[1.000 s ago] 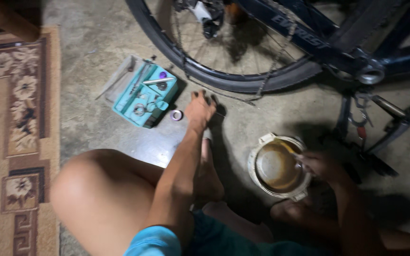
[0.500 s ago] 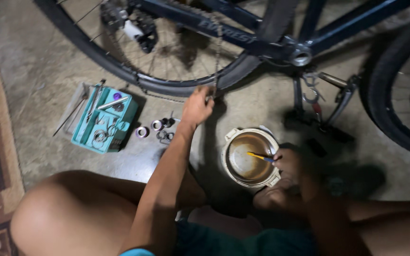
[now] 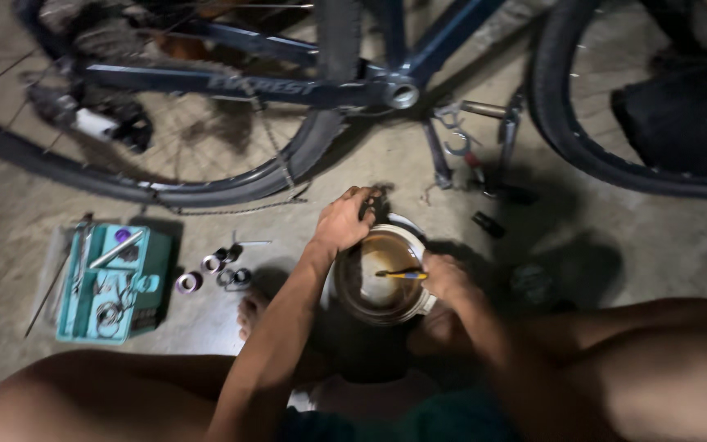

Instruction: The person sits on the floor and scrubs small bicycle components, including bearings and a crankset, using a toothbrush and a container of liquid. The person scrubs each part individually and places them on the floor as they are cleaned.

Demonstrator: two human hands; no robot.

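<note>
I sit on the concrete floor with a round metal pot (image 3: 347, 304) of brown liquid between my legs. My left hand (image 3: 342, 223) rests at the pot's far rim, fingers closed on a small dark greasy part (image 3: 375, 202) that I cannot make out. My right hand (image 3: 447, 278) holds a thin brush with a yellow and blue handle (image 3: 399, 275) across the liquid. A blue bicycle frame (image 3: 231, 82) stands behind the pot, and its chain (image 3: 275, 160) hangs down to the floor beside the rear tyre (image 3: 231, 190).
A teal tray (image 3: 147, 282) of small tools and rings lies at the left, with several loose rings (image 3: 221, 267) beside it. A kickstand (image 3: 437, 155) and a crank arm stand behind the pot. The front wheel (image 3: 551, 123) and a black bag (image 3: 689, 119) are at the right.
My left hand has come back from the chain by the tyre to the pot's rim with a dark part. The right hand keeps the brush at the pot. My view shifted right.
</note>
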